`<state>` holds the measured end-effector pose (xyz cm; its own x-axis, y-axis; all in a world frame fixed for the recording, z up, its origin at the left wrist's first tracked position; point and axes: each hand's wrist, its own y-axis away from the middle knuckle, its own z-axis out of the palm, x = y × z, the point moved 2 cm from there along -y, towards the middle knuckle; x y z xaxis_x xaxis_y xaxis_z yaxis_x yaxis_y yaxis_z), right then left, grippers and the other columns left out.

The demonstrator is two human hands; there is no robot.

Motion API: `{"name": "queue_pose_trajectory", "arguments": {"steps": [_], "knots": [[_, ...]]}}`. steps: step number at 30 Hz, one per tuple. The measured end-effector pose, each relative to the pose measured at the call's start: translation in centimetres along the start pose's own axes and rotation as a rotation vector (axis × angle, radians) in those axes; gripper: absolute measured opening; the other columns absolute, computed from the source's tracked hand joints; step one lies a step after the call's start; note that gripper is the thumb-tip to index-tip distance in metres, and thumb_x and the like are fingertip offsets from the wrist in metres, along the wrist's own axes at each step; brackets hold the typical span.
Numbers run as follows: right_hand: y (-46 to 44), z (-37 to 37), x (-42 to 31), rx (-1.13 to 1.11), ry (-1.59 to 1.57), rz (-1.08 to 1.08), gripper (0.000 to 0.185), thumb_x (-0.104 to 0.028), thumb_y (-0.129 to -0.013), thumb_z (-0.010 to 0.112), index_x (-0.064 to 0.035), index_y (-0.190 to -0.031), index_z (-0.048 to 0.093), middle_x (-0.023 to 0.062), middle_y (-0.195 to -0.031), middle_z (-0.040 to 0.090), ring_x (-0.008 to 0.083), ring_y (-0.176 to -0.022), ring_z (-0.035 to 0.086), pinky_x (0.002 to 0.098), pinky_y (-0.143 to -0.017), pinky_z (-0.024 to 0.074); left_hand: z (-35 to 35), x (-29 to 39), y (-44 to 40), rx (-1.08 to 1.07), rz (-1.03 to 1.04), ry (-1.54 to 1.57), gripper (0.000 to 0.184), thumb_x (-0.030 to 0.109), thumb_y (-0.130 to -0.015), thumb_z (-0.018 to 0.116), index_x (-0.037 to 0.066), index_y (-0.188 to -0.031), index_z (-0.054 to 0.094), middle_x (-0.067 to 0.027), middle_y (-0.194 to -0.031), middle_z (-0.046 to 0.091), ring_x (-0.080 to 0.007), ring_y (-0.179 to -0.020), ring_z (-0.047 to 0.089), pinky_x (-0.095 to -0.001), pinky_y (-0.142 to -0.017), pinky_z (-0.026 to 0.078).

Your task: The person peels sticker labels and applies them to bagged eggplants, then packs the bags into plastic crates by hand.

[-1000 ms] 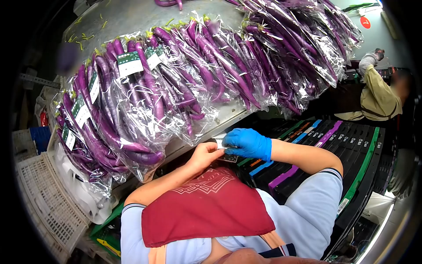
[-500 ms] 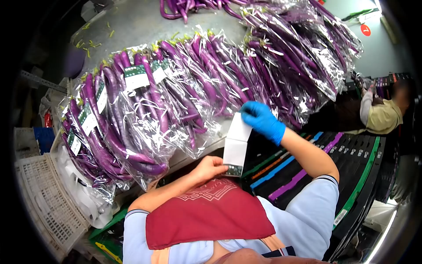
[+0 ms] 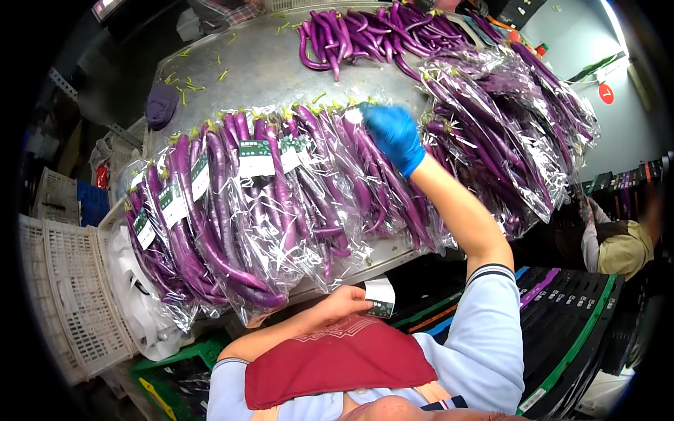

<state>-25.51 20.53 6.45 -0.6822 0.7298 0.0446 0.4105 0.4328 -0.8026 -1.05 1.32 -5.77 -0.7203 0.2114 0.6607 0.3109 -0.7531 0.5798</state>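
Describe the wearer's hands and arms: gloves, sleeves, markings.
Right hand: blue glove, reaching the wrist. Left hand: no glove. Short light-blue sleeves with dark-and-white striped cuff bands; forearms uncovered.

At your left, white crates (image 3: 60, 288) stand near a blue box (image 3: 93, 203), with a green crate (image 3: 168, 363) lower down. At your right, note black crates (image 3: 562, 330) and, beyond them, another person (image 3: 625, 249). Ahead, a purple bundle (image 3: 161, 107), possibly cloth, lies near green scraps (image 3: 222, 75); a red disc (image 3: 606, 94) shows against the pale wall (image 3: 562, 35).
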Motion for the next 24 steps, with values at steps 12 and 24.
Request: {"name": "queue_pose_trajectory", "arguments": {"steps": [12, 24], "knots": [[5.9, 3.0, -0.3, -0.375, -0.172, 0.569, 0.017, -0.018, -0.077, 0.054, -0.0048, -0.087, 0.054, 0.014, -0.083, 0.057, 0.0296, -0.078, 0.056, 0.0393, -0.069, 0.0435, 0.2, 0.4, -1.2, -0.023, -0.015, 0.03, 0.019, 0.007, -0.079, 0.058, -0.003, -0.095, 0.059, -0.0038, -0.084, 0.061, -0.008, -0.073, 0.055, -0.0216, -0.067, 0.044], [7.0, 11.6, 6.1, -0.403, -0.734, 1.2, 0.024, -0.022, -0.076, 0.058, -0.0002, -0.082, 0.051, 0.0087, -0.071, 0.055, 0.0142, -0.064, 0.051, 0.0292, -0.057, 0.0421, -0.7, -0.2, -0.4, 0.011, -0.011, 0.076, 0.021, 0.01, -0.08, 0.059, -0.002, -0.097, 0.059, -0.0038, -0.087, 0.061, -0.0081, -0.078, 0.054, -0.0216, -0.071, 0.043]]}}
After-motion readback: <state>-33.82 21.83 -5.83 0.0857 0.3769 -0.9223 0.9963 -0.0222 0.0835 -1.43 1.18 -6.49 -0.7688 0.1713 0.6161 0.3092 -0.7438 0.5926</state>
